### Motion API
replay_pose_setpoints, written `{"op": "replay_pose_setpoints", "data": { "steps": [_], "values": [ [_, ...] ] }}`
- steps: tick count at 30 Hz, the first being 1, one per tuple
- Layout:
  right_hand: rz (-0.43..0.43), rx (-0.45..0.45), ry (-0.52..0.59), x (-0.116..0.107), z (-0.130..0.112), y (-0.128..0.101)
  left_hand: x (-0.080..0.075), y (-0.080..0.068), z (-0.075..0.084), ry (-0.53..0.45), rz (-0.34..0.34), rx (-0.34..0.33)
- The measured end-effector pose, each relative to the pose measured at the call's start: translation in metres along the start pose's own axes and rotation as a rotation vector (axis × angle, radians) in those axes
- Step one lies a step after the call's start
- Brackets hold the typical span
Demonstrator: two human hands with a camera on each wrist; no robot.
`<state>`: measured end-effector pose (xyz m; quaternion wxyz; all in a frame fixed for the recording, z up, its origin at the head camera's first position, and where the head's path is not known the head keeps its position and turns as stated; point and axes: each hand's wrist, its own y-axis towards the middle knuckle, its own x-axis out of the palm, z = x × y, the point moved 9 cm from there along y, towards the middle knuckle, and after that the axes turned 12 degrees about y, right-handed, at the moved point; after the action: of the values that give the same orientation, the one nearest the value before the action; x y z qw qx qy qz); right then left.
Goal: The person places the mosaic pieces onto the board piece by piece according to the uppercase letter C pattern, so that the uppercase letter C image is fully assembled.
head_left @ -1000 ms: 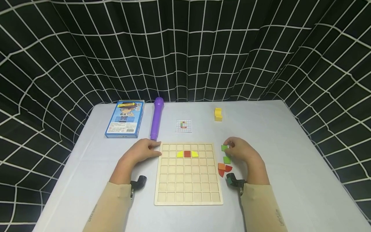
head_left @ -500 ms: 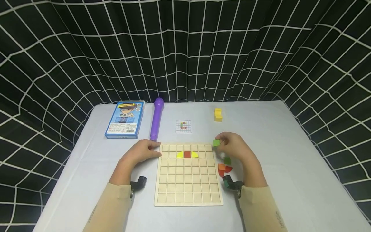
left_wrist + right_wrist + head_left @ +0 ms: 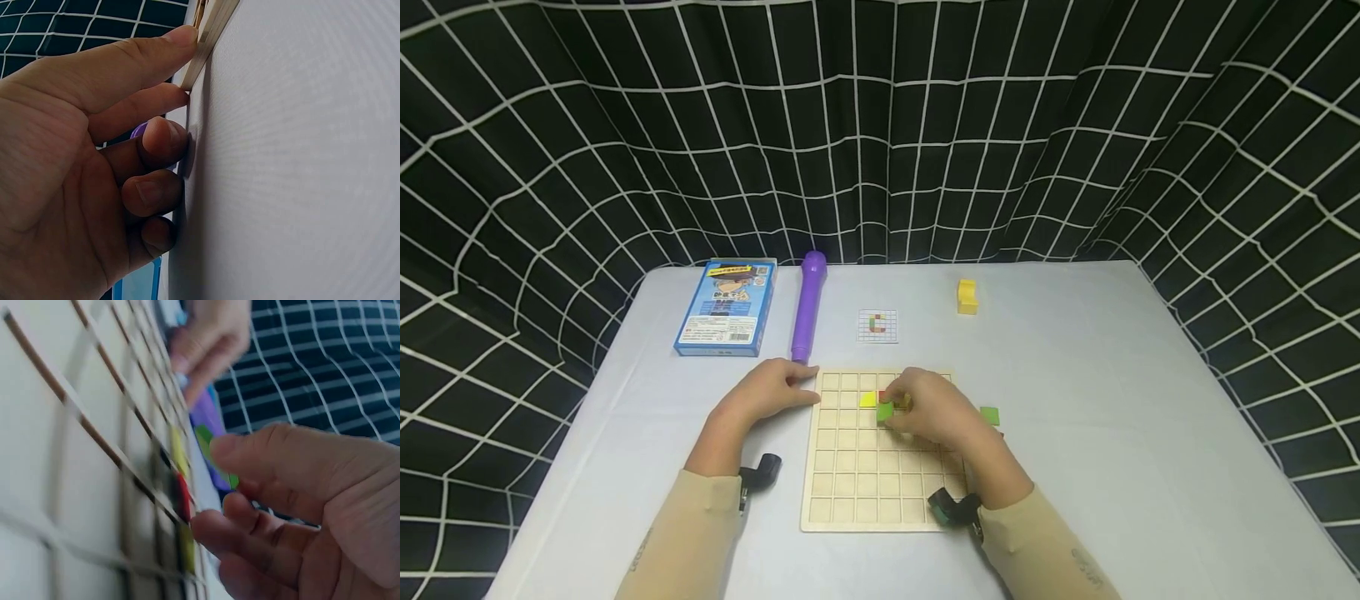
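Note:
A wooden grid board (image 3: 850,483) lies flat on the grey table. A yellow piece (image 3: 868,400) sits in its second row; the red and second yellow piece beside it are mostly hidden by my right hand (image 3: 925,414). That hand pinches a green square piece (image 3: 884,411) just over the board below the row; the green piece (image 3: 205,441) shows at the thumb tip in the right wrist view. My left hand (image 3: 771,393) rests on the table with its fingertips (image 3: 181,39) against the board's upper left edge (image 3: 209,28).
Another green piece (image 3: 989,415) lies right of the board. Behind the board lie a small pattern card (image 3: 877,326), a purple pen-like tube (image 3: 806,306), a blue box (image 3: 726,307) and a yellow block (image 3: 967,297). A black grid-patterned curtain surrounds the table.
My right hand lifted a green piece from beside the board and carried it left, over the board to just below the coloured row. The left hand stayed put.

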<state>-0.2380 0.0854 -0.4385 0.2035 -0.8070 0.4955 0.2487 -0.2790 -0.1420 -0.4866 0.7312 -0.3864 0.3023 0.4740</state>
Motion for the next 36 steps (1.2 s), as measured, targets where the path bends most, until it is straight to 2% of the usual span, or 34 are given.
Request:
{"op": "replay_pose_setpoints", "data": {
  "steps": [4, 9, 19, 23, 27, 31, 36],
  "values": [
    [0.003, -0.037, -0.082, 0.016, -0.005, 0.002, 0.000, 0.001, -0.001, 0.001, 0.001, 0.000],
    [0.036, -0.048, -0.136, 0.023, -0.011, 0.002, 0.000, 0.001, 0.000, -0.003, 0.001, 0.002],
    [0.099, 0.012, -0.175, 0.028, -0.012, 0.001, 0.000, 0.000, 0.000, 0.004, 0.006, 0.002],
    [0.113, 0.000, -0.177, 0.030, -0.013, 0.001, 0.000, 0.000, -0.001, 0.006, 0.005, -0.005],
    [0.083, -0.027, -0.170, 0.030, -0.016, 0.001, -0.001, -0.001, -0.002, 0.003, 0.008, -0.010],
    [0.074, -0.014, -0.124, 0.017, -0.017, -0.001, -0.002, -0.001, -0.003, 0.001, 0.011, -0.015],
    [0.131, 0.093, -0.068, -0.023, 0.000, -0.014, 0.000, 0.000, -0.001, -0.003, 0.008, -0.014]
  ]
}}
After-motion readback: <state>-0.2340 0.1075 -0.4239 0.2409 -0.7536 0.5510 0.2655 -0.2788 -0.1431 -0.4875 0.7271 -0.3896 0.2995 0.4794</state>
